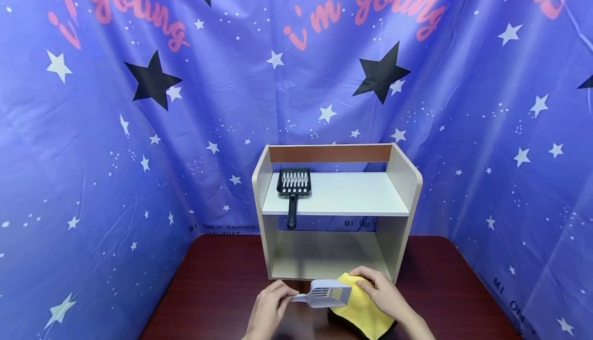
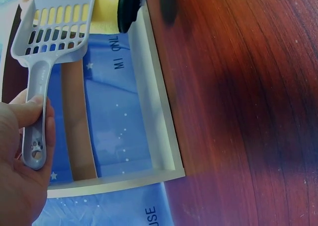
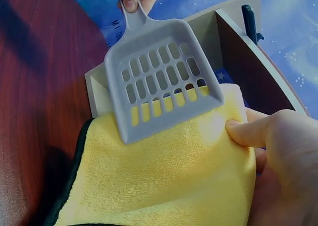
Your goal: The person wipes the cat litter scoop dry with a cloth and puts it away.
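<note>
A grey slotted litter scoop [image 2: 54, 32] is held by its handle in my left hand [image 1: 271, 306], thumb pressed on top of the grip. My right hand [image 1: 382, 296] pinches a yellow cloth [image 3: 164, 181] with dark edging near its upper edge, thumb on the near face. In the right wrist view the front lip of the scoop overlaps the cloth, and yellow shows through its slots. Both hands are in front of the shelf at the near side of the table.
A small two-tier shelf unit [image 1: 335, 211] stands on the dark red wooden table [image 1: 217, 278]. On its upper board lies a black litter scoop [image 1: 294, 188], handle jutting past the front edge. A blue star-patterned curtain [image 1: 222, 98] surrounds the table's back and sides.
</note>
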Available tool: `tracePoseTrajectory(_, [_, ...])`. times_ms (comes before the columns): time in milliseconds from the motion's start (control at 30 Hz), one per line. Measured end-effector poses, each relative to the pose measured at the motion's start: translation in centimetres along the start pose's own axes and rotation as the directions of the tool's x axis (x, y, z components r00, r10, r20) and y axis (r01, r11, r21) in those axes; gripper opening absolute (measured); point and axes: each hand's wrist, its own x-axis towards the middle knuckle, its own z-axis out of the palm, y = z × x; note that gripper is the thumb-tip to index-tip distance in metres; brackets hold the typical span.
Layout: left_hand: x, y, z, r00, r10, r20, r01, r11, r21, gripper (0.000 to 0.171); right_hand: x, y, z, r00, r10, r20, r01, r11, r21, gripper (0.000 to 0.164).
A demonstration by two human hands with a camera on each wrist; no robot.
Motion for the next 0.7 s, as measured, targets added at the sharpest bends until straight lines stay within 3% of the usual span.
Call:
tracePoseTrajectory(300, [-0.1, -0.1, -0.2, 0.997, -0.061, 0.039, 0.06, 0.998, 0.02, 0.028, -0.6, 0.4, -0.2, 0.999, -0.046, -0.008, 0.046, 0.999, 0.025, 0.013])
tracePoseTrajectory(433, [-0.1, -0.2, -0.6, 0.997, -0.077, 0.014, 0.077, 0.996, 0.036, 0.028, -0.8, 0.7, 0.1, 0.995, -0.037, -0.09, 0.039, 0.999, 0.015, 0.016])
tracePoseTrajectory(567, [0.4, -0.5, -0.9, 0.997, -0.079, -0.024, 0.08, 0.996, 0.047, 0.029, -0.9, 1.0, 0.6, 0.969, 0.079, -0.234, -0.067, 0.996, 0.06, 0.021])
tracePoseTrajectory(700, [1.6, -0.9, -0.8, 0.994, -0.102, -0.041, 0.105, 0.992, 0.066, 0.026, -0.6, 1.5, 1.4, 0.93, 0.262, -0.258, -0.216, 0.958, 0.191, 0.021])
